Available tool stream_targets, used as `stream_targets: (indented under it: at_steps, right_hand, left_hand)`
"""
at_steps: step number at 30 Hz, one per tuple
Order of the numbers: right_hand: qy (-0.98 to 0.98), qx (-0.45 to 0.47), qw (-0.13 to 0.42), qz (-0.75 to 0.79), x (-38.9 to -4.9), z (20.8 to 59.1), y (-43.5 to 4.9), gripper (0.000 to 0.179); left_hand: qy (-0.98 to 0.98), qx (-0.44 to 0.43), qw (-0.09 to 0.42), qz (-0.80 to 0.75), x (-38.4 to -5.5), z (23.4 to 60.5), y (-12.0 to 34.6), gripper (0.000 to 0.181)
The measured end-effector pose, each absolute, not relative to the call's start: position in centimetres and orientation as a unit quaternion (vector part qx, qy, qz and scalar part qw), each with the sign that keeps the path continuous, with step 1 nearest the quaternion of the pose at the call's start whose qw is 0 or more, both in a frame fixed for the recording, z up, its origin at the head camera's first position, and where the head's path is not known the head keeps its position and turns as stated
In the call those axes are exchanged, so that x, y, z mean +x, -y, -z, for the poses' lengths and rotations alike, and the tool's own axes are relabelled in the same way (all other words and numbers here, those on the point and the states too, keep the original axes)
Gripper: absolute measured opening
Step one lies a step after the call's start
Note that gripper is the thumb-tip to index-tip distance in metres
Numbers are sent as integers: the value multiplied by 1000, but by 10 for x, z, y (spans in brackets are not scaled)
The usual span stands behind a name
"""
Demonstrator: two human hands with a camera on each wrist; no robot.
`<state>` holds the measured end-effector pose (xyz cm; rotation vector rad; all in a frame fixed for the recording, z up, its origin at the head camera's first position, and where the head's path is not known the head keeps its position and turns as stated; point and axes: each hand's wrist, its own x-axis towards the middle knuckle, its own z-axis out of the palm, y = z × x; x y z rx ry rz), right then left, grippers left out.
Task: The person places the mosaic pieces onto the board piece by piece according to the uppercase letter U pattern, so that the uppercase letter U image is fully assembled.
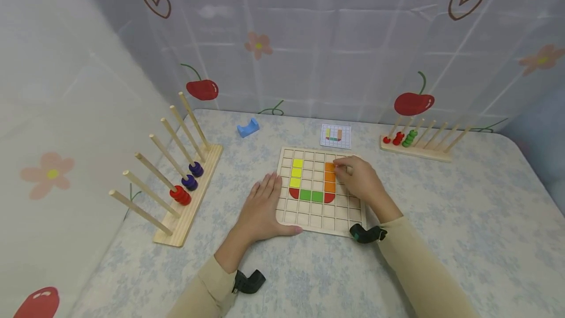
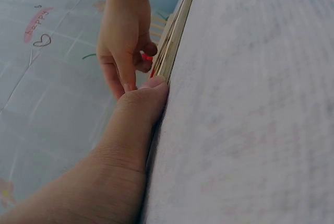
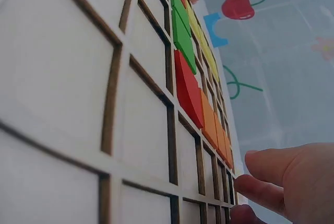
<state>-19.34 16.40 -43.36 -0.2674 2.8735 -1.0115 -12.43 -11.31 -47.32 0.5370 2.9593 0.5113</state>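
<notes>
A wooden grid board [image 1: 304, 219] lies on the table, bearing a U of coloured tiles. Yellow tiles [image 1: 296, 172] form its left side, green tiles [image 1: 311, 195] the bottom, orange tiles [image 1: 329, 176] the right side. A red rounded tile [image 1: 329, 198] fills each lower corner. My left hand [image 1: 260, 212] rests spread against the board's left edge, its thumb [image 2: 151, 89] along the near edge. Over the right part of the board, my right hand [image 1: 364, 183] has its fingertips right at the top orange tile. No tile shows between its fingers [image 3: 276, 164] in the right wrist view.
A card [image 1: 336, 136] printed with a coloured U lies behind the board. Wooden peg racks with beads stand at left [image 1: 194, 210] and far right [image 1: 415, 151]. A blue curved block [image 1: 248, 128] sits at the back left, before a printed curtain [image 1: 309, 53].
</notes>
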Motion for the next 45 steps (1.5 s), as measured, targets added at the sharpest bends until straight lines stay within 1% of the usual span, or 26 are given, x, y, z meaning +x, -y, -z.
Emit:
stream_targets:
  at_steps: [10, 15, 21, 26, 30, 32, 34, 39, 42, 45]
  right_hand:
    - [-936, -92, 23, 339, -168, 429, -167, 42]
    - [-936, -94, 15, 338, -157, 424, -168, 44]
    - [-938, -111, -8, 328, -143, 422, -173, 46]
    - [-947, -117, -28, 297, -131, 423, -177, 49]
    - [-961, -110, -38, 252, -120, 422, -178, 56]
    - [-967, -101, -43, 228, -114, 419, -179, 60]
    - [-973, -96, -53, 202, -108, 415, -180, 63]
    - [-980, -88, -90, 153, -96, 406, -180, 72]
    - [-981, -80, -110, 136, -90, 401, -179, 77]
    - [-981, -76, -129, 124, -86, 396, -177, 81]
  left_hand:
    - [-970, 175, 45, -162, -122, 473, 115, 138]
    - [-969, 175, 45, -165, -120, 473, 115, 137]
    - [-969, 178, 42, -168, -122, 473, 113, 137]
    - [-968, 179, 48, -170, -124, 473, 112, 137]
    - [-969, 176, 48, -164, -123, 471, 112, 137]
    - [-972, 175, 39, -154, -123, 469, 111, 136]
    - [-976, 173, 17, -134, -122, 466, 109, 133]
    - [-984, 151, -40, -85, -120, 445, 97, 116]
    - [-987, 138, -47, -73, -117, 425, 89, 110]
    - [-988, 131, -55, -62, -114, 407, 83, 108]
